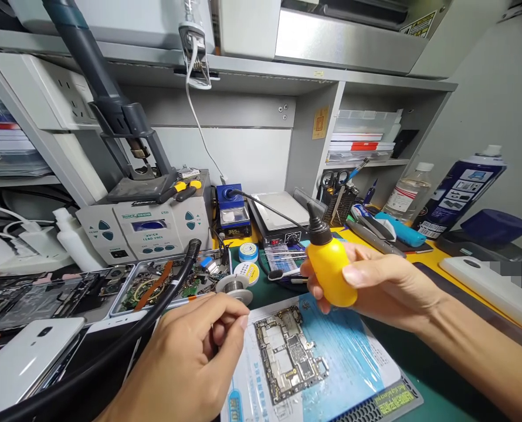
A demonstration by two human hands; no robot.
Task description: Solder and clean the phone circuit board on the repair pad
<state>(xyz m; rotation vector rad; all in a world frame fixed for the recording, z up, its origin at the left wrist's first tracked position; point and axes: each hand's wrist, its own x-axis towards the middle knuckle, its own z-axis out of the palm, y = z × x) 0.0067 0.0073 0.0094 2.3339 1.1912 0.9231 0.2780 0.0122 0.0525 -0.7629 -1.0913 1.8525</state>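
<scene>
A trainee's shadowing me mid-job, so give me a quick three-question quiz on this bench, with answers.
1. Which hand holds the yellow bottle?
2. True or false: its black nozzle points upward.
3. The circuit board lies on:
A. a white phone
B. a blue-and-white printed surface
C. a wooden block

Key:
1. The right hand.
2. True.
3. B.

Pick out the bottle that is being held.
The yellow squeeze bottle with the black nozzle: the right hand grips it, while neither hand touches the white bottle or the clear labelled bottle.
</scene>
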